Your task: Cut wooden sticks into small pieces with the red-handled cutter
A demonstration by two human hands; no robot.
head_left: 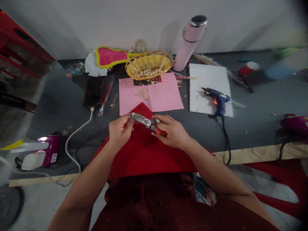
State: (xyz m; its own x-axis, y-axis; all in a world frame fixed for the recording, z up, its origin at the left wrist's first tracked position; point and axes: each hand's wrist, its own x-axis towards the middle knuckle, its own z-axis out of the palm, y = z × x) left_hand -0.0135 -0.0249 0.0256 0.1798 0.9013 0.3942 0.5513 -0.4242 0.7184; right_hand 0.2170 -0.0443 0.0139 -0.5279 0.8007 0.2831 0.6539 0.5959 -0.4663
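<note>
Right grip (174, 131) closed around the red handles (160, 132) of the pruners (145, 121), which I hold above the red cloth (149, 155). Left grip (119, 132) drawn together at the blade tip, beside a pale bit (133, 114); cannot tell whether it pinches bit or blade. Pellets (142, 94) lie on pink paper (168, 96), near the basket (128, 71).

On my feed I see red-handled pruning shears (146, 122) held slantwise above the red cloth (149, 157), grey metal blades pointing left, a small pale piece (133, 114) at their tip.
</note>
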